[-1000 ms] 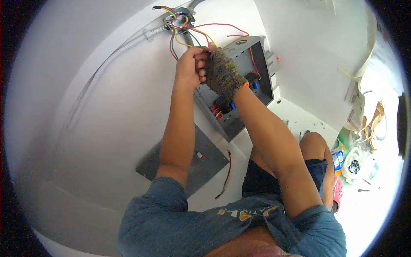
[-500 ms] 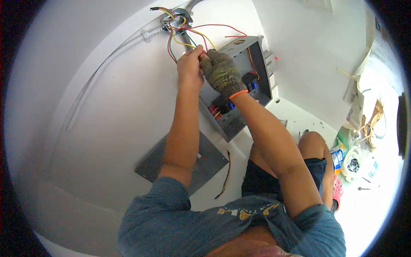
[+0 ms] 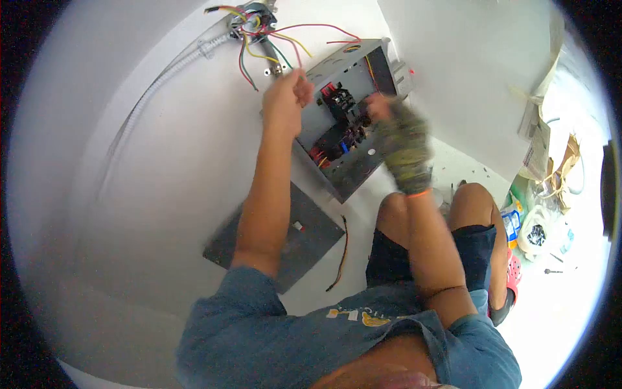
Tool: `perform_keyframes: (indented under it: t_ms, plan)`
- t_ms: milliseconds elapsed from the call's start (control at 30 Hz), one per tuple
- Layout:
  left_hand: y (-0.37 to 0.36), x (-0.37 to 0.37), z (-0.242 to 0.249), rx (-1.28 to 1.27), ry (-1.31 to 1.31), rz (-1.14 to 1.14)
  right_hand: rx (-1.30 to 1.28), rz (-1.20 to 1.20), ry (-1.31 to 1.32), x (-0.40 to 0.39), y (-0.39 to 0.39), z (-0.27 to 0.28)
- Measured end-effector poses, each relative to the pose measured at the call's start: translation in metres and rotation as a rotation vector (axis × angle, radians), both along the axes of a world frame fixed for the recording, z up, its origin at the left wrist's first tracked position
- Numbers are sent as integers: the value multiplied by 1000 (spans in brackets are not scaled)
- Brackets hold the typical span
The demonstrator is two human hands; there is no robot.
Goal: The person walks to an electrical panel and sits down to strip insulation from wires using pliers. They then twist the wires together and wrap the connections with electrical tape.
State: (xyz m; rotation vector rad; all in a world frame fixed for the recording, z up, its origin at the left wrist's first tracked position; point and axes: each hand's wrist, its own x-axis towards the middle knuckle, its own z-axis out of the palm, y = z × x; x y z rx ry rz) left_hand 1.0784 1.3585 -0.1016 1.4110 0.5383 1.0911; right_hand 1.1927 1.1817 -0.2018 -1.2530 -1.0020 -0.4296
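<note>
My bare left hand (image 3: 285, 97) is closed, its fingertips pinching the end of a red wire (image 3: 298, 54) that hangs from a round metal junction box (image 3: 251, 23). Green, yellow and other red wires fan out around it. Beside that hand lies a grey electrical panel box (image 3: 337, 189), open, with black circuit breakers (image 3: 342, 102) and bundled red and yellow wires inside. My right hand (image 3: 405, 142) wears a camouflage-patterned glove with bare fingertips. It is over the box's right edge, apart from the left hand, and its fingers are smeared by motion.
A dark flat metal panel (image 3: 278, 253) lies below the box, with a loose piece of wire (image 3: 343, 253) near it. White flexible conduit (image 3: 155, 87) runs from the junction box along the wall. Plastic bags (image 3: 535, 232) and a red clog (image 3: 513, 272) are at the right.
My right hand has left the wires by my left hand and moved right and down across the panel box, uncovering the upper breakers. My left hand stays at the red wire.
</note>
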Motion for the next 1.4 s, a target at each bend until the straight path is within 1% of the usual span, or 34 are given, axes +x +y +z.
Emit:
perform_keyframes:
  t_ms: [33, 100, 133, 167, 200, 267, 300, 333, 367, 400, 433, 467, 533, 567, 633, 667, 700, 733, 767, 800, 833, 900, 933, 1000, 1033, 1067, 1133, 1167, 1200, 1233, 1300, 1333, 1367, 1400]
  plan:
    - [-8, -8, -11, 9, 40, 13, -85, -173, -21, 29, -15, 3]
    - [-44, -23, -30, 97, 254, -36, 160, -202, 174, 55, -73, 25]
    - [-62, -34, -29, 100, 254, -43, 296, -213, 258, 69, -102, 35]
    - [-84, -45, -25, 230, 333, -137, 493, -86, 525, 77, -132, 42]
    - [-100, -54, -17, 361, 410, -238, 381, -274, 327, 105, -156, 20]
    - [-118, -85, 13, 656, 280, -155, 214, -748, -41, 160, -203, -25]
    - [-138, -98, 27, 917, 104, -62, 284, -732, 6, 162, -207, -31]
    - [-153, -110, 41, 1100, -86, 2, 357, -714, 51, 165, -210, -37]
    - [-165, -121, 55, 1215, -248, -24, 156, -864, -3, 167, -217, -42]
    - [-180, -130, 71, 1316, -390, -109, -43, -1026, -75, 170, -223, -48]
    - [-195, -133, 82, 1378, -473, -257, -217, -1176, -164, 173, -229, -54]
    - [-208, -132, 84, 1402, -496, -420, 112, -790, 69, 162, -220, -43]
    - [-228, -128, 79, 1416, -422, -655, 769, 43, 518, 152, -178, -23]
    - [-234, -126, 73, 1412, -367, -718, 577, -136, 505, 157, -163, -24]
    - [-241, -121, 63, 1395, -312, -795, 776, -3, 624, 149, -128, -24]
    - [-243, -121, 60, 1389, -307, -819, 680, 66, 711, 179, -112, -46]
    - [-244, -120, 58, 1383, -306, -834, 437, -28, 922, 186, -102, -50]
    - [-245, -122, 58, 1380, -310, -853, 477, 226, 826, 205, -84, -94]
    - [-244, -124, 62, 1378, -313, -864, -189, -178, 349, 202, -80, -119]
    - [-245, -128, 64, 1370, -320, -885, -602, -723, -205, 199, -77, -143]
    - [-244, -131, 66, 1369, -325, -902, -596, -726, -213, 193, -65, -163]
    - [-239, -140, 72, 1323, -328, -943, -1020, -412, 533, 180, -41, -209]
    - [-236, -142, 75, 1282, -336, -967, -1191, -381, 599, 175, -31, -239]
    - [-227, -148, 80, 1199, -365, -988, -1136, -477, 670, 129, -25, -274]
    - [-224, -149, 82, 1169, -385, -987, -1175, -459, 696, 114, -23, -282]
    - [-215, -148, 83, 1164, -437, -915, -1214, -444, 706, 100, -22, -289]
    - [-194, -133, 61, 1126, -491, -654, -1264, -430, 687, 86, -23, -297]
    - [-182, -122, 41, 1092, -435, -474, -1293, -418, 660, 84, -24, -300]
    - [-178, -108, 10, 1041, -309, -330, -1318, -398, 621, 87, -25, -300]
    - [-176, -92, -26, 973, -136, -252, -1350, -371, 577, 87, -29, -299]
    - [-172, -69, -112, 837, 294, -274, -1409, -278, 481, 89, -36, -292]
    - [-170, -69, -167, 782, 497, -308, -1433, -228, 433, 92, -41, -285]
    - [-164, -81, -235, 709, 693, -300, -1455, -181, 386, 95, -47, -271]
    - [-152, -107, -312, 859, 850, -220, -1471, -135, 336, 99, -49, -265]
